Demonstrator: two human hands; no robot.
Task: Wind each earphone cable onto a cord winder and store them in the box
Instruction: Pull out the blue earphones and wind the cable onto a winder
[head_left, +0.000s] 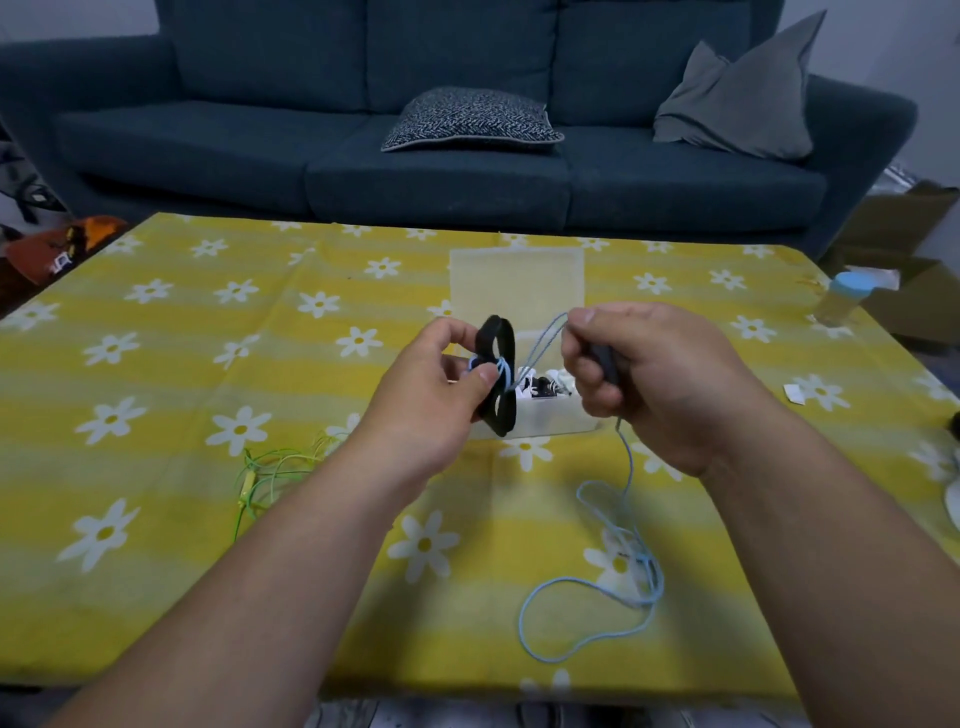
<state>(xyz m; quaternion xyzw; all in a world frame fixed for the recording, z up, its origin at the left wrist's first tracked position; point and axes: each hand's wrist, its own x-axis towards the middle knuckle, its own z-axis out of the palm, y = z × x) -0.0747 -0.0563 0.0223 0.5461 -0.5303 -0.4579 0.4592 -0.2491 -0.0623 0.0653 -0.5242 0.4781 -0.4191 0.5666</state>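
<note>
**Winding in progress on blue cable; green cable not started**

The left hand (436, 384) grips a black cord winder (500, 340) at its waist, thumb and fingers pinching it upright at the centre of the frame, above the surface (208, 364). A few turns of the blue earphone cable (629, 462) already cross the winder's middle. From there 2 strands run up and right to the right hand (654, 374), which pinches them at its fingertips. The same hand's curled fingers also clasp a dark object (605, 361); what it is cannot be told.

Most of the blue cable is unwound: it drops from the right hand and lies in loose loops on the surface at lower right of the frame.

The translucent box (561, 418) stands just behind the hands with its lid (519, 280) raised. Small white and black items (545, 387) lie inside; they look like stored earphones, though this is too small to confirm.

A green earphone cable (270, 467) lies loose on the surface at left, with no winder on it.

Assessment: 1 cable is early in winding, and at least 1 more awaits winding; both must still go in the box.
</note>
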